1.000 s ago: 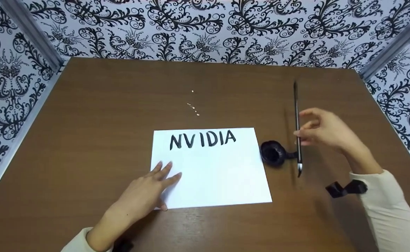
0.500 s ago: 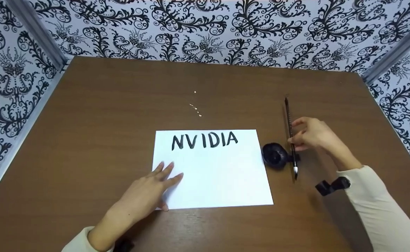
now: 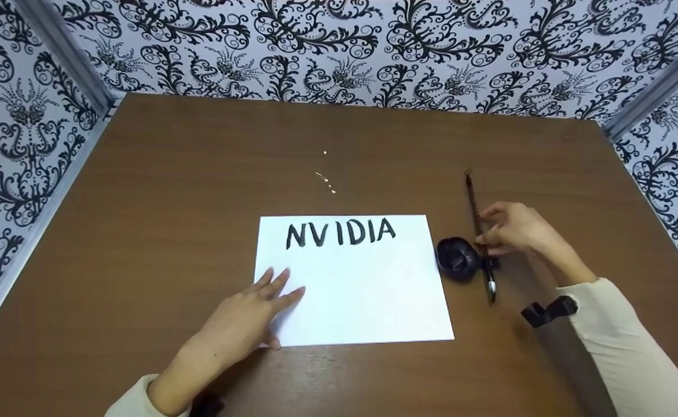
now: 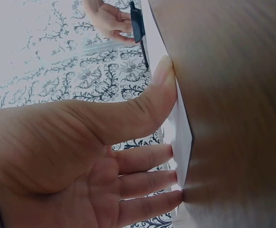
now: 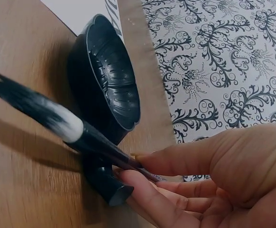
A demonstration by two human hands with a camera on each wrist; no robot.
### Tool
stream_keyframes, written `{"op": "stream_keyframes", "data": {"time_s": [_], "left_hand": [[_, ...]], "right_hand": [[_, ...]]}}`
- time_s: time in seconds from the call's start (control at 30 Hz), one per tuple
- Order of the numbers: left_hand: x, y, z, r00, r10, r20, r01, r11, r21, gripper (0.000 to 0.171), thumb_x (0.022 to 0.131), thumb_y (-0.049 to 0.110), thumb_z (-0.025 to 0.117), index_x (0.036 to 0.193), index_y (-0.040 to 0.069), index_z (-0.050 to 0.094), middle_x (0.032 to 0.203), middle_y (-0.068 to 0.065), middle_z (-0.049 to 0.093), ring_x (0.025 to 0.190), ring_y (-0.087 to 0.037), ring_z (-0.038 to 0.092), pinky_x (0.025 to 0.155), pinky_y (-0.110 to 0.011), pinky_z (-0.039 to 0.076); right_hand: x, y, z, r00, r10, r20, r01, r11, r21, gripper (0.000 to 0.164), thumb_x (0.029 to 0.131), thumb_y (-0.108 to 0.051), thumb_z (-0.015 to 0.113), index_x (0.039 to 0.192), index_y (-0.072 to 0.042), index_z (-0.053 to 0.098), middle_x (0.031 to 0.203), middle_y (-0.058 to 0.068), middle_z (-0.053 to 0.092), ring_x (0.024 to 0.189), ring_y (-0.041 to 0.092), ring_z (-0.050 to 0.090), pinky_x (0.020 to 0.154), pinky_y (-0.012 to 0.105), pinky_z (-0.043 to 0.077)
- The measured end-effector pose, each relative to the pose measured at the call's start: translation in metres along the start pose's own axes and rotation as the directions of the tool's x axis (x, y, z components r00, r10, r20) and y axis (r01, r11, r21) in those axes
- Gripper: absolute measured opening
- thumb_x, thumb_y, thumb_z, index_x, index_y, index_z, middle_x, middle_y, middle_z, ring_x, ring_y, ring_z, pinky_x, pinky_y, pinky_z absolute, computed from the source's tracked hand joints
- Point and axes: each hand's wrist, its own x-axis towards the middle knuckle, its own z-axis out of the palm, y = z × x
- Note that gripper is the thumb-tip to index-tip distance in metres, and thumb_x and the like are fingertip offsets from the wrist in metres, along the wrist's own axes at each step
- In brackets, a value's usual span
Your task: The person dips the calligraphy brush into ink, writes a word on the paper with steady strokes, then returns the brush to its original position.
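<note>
My right hand [image 3: 518,229] pinches a paintbrush [image 5: 93,135] between thumb and fingers. Its bristles, white near the ferrule and black at the tip, point toward the table's front. The shaft lies across the handle [image 5: 107,183] of a black scalloped ink dish [image 3: 457,259]. My left hand [image 3: 246,315] rests with spread fingers on the lower left of a white sheet of paper [image 3: 367,289]; in the left wrist view the thumb [image 4: 159,95] and fingertips press at its edge. "NVIDIA" in black brush letters [image 3: 341,233] runs along the sheet's top.
The brown wooden table [image 3: 142,231] carries a few small pale marks [image 3: 326,180] behind the paper. Patterned black-and-white panels [image 3: 339,52] rise behind and at both sides. A black wrist device [image 3: 550,311] sits at the right sleeve.
My right hand has moved down and left with the paintbrush, bringing it from above the table onto the ink dish's handle. The left hand has stayed on the paper.
</note>
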Motion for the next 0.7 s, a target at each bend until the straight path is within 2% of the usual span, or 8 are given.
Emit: {"op": "stream_keyframes", "data": {"time_s": [0.2, 0.3, 0.43, 0.53, 0.6, 0.63, 0.7], "left_hand": [[0.004, -0.001, -0.002, 1.000, -0.015, 0.010, 0.015, 1.000, 0.001, 0.081, 0.061, 0.037, 0.075, 0.136, 0.011, 0.055, 0.143, -0.023, 0.041, 0.129, -0.046, 0.038, 0.071, -0.052, 0.054], [0.005, -0.001, -0.001, 0.999, -0.022, 0.024, 0.022, 1.000, 0.004, 0.082, 0.062, 0.039, 0.073, 0.137, 0.013, 0.054, 0.145, -0.021, 0.040, 0.130, -0.045, 0.037, 0.065, -0.048, 0.055], [0.004, -0.001, 0.000, 0.999, -0.016, 0.037, 0.015, 1.000, 0.024, 0.082, 0.062, 0.041, 0.071, 0.138, 0.016, 0.053, 0.147, -0.018, 0.038, 0.131, -0.043, 0.037, 0.058, -0.045, 0.055], [0.002, -0.001, 0.000, 1.000, -0.002, 0.023, 0.001, 0.999, 0.046, 0.082, 0.062, 0.042, 0.071, 0.138, 0.017, 0.053, 0.147, -0.017, 0.039, 0.131, -0.042, 0.039, 0.056, -0.044, 0.054], [0.002, -0.002, 0.001, 1.000, 0.016, -0.006, -0.016, 0.998, 0.061, 0.081, 0.063, 0.042, 0.071, 0.138, 0.017, 0.053, 0.145, -0.018, 0.041, 0.129, -0.042, 0.041, 0.062, -0.047, 0.055], [0.001, -0.003, 0.000, 0.999, 0.026, -0.025, -0.024, 0.997, 0.070, 0.080, 0.063, 0.042, 0.072, 0.137, 0.016, 0.054, 0.144, -0.018, 0.042, 0.128, -0.042, 0.042, 0.068, -0.049, 0.055], [0.000, -0.004, -0.001, 0.996, 0.044, -0.072, -0.037, 0.995, 0.089, 0.077, 0.067, 0.041, 0.072, 0.137, 0.016, 0.054, 0.143, -0.017, 0.044, 0.127, -0.042, 0.043, 0.080, -0.053, 0.052]], "right_hand": [[0.003, -0.001, -0.002, 1.000, -0.007, 0.013, 0.007, 0.999, -0.036, 0.066, 0.082, -0.009, 0.073, 0.136, 0.010, 0.038, 0.102, 0.023, 0.061, 0.073, 0.023, 0.068, 0.068, 0.033, 0.057], [-0.001, 0.000, -0.004, 1.000, 0.003, 0.013, -0.002, 0.999, -0.048, 0.068, 0.084, -0.013, 0.073, 0.137, 0.010, 0.037, 0.103, 0.023, 0.062, 0.075, 0.023, 0.068, 0.069, 0.034, 0.057], [-0.016, 0.000, -0.010, 1.000, -0.009, -0.014, 0.009, 0.999, -0.046, 0.075, 0.087, -0.025, 0.072, 0.139, 0.011, 0.032, 0.104, 0.026, 0.063, 0.076, 0.026, 0.068, 0.070, 0.036, 0.057], [-0.037, -0.003, -0.012, 0.989, -0.101, -0.104, 0.087, 0.988, -0.125, 0.076, 0.089, -0.037, 0.067, 0.140, 0.008, 0.034, 0.104, 0.023, 0.065, 0.082, 0.030, 0.068, 0.074, 0.041, 0.056], [-0.053, -0.005, -0.009, 0.955, -0.222, -0.198, 0.182, 0.962, -0.203, 0.071, 0.091, -0.039, 0.064, 0.140, 0.004, 0.037, 0.105, 0.022, 0.065, 0.090, 0.036, 0.066, 0.081, 0.048, 0.053], [-0.061, -0.006, -0.006, 0.922, -0.295, -0.250, 0.234, 0.941, -0.245, 0.066, 0.091, -0.038, 0.063, 0.139, 0.002, 0.039, 0.109, 0.021, 0.065, 0.095, 0.037, 0.064, 0.084, 0.050, 0.050], [-0.074, -0.009, 0.003, 0.833, -0.448, -0.323, 0.340, 0.877, -0.340, 0.061, 0.091, -0.033, 0.065, 0.140, -0.003, 0.042, 0.120, 0.020, 0.061, 0.109, 0.038, 0.057, 0.091, 0.056, 0.044]]}}
